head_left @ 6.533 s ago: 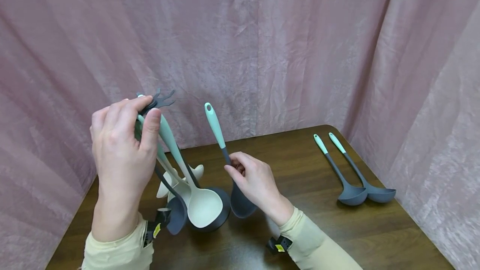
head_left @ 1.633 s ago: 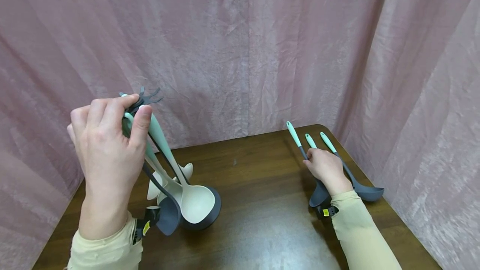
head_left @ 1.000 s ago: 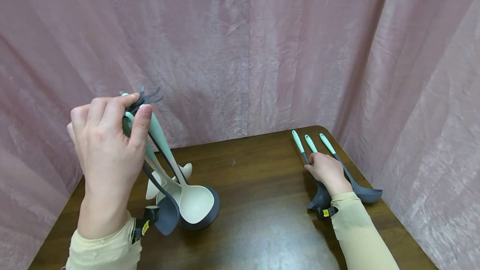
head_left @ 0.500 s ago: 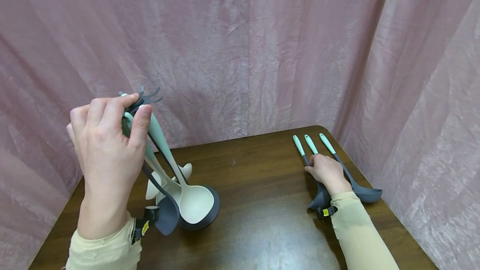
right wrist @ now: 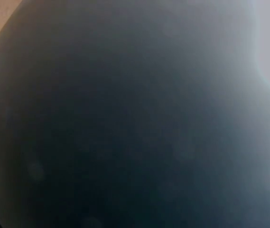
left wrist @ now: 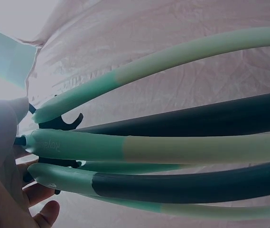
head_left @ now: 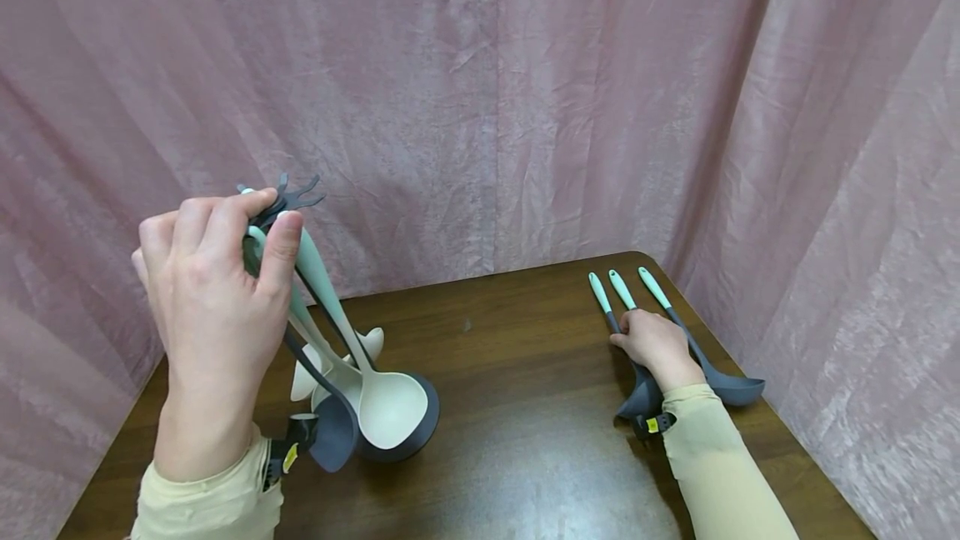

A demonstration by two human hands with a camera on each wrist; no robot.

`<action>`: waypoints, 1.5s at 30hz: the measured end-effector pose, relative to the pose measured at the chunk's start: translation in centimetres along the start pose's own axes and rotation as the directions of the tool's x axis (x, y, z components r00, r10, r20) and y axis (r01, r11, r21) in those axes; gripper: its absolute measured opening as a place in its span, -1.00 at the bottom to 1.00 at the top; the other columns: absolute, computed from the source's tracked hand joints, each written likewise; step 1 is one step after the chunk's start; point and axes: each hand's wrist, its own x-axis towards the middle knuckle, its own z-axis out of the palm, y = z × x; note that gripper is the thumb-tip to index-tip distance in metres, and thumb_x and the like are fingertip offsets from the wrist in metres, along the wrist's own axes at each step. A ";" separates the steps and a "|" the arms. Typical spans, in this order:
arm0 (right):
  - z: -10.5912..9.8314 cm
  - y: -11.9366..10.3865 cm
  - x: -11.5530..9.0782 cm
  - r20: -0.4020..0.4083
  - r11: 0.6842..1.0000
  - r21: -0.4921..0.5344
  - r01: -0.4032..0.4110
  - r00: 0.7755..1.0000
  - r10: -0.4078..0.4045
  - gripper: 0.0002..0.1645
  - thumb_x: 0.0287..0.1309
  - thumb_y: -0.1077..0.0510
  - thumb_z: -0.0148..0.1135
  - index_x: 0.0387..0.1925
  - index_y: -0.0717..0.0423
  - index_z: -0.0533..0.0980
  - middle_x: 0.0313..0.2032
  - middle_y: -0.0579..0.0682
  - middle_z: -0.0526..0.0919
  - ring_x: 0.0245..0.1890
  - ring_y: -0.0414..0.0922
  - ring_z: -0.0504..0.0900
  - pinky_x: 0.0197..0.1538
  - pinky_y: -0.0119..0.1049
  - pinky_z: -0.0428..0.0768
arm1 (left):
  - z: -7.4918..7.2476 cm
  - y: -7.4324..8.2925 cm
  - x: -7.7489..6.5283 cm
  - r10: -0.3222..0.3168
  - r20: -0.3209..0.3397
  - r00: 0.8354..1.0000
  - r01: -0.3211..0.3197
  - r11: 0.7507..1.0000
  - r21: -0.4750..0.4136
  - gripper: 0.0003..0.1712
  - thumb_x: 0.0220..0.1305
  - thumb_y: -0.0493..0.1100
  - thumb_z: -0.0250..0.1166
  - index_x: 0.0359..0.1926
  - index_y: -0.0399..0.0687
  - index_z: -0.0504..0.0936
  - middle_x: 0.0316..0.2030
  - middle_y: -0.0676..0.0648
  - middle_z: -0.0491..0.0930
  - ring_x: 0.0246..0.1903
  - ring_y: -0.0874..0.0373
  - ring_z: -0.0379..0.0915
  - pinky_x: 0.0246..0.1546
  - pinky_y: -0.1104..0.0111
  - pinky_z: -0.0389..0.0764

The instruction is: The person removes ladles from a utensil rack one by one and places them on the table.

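At the left in the head view, my left hand (head_left: 213,282) grips the dark hooked top (head_left: 296,194) of a utensil stand. Mint-handled utensils hang round it, among them a white ladle (head_left: 393,411) and a grey-headed utensil (head_left: 333,436). In the left wrist view their handles (left wrist: 78,145) hang from the hooks beside my fingers. Over at the right, my right hand (head_left: 656,344) holds the shaft of a grey ladle (head_left: 639,398) lying on the table; its fingertips are partly hidden. A blurred dark surface (right wrist: 125,118) fills most of the right wrist view.
Two more mint-handled ladles lie beside the held one: one handle (head_left: 621,288) shows above my right hand, and the outer ladle (head_left: 735,388) lies near the right edge of the wooden table (head_left: 510,357). Pink curtains (head_left: 420,107) hang behind and at the right.
My right hand has carried the grey ladle from beside the stand to the two ladles at the right, then lowered its handle onto the table. My left hand keeps its grip on the stand.
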 end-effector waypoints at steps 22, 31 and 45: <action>-1.4 -0.7 -1.1 -0.044 0.999 0.007 -0.052 0.998 0.053 -0.65 0.51 -0.06 0.36 0.06 0.10 0.75 -0.10 0.13 0.81 -0.22 0.11 0.72 -0.16 0.18 0.66 | -0.6 0.1 0.4 0.028 0.031 0.999 -0.029 0.999 0.017 -0.43 0.57 0.23 0.34 0.19 -0.15 0.81 0.05 -0.33 0.71 0.10 -0.47 0.38 0.05 -0.29 0.27; -2.9 -2.9 -2.6 -0.216 0.999 0.038 0.011 0.976 -0.002 -0.65 0.53 -0.06 0.36 0.07 0.12 0.73 -0.16 0.10 0.83 -0.31 0.08 0.74 -0.32 0.09 0.65 | -0.9 0.4 0.6 0.045 0.069 0.997 -0.046 0.999 0.019 -0.45 0.59 0.21 0.35 0.18 -0.17 0.80 0.02 -0.32 0.70 0.07 -0.45 0.37 0.05 -0.25 0.28; -3.9 -10.1 -3.8 -0.472 0.967 0.014 0.254 0.854 -0.217 -0.82 0.43 0.02 0.50 -0.09 0.02 0.79 -0.35 -0.12 0.78 -0.46 -0.11 0.68 -0.45 -0.08 0.60 | 0.3 0.8 1.0 0.060 0.090 0.994 -0.063 0.997 0.035 -0.37 0.59 0.32 0.28 0.13 -0.15 0.80 -0.02 -0.30 0.69 0.02 -0.45 0.37 0.02 -0.28 0.28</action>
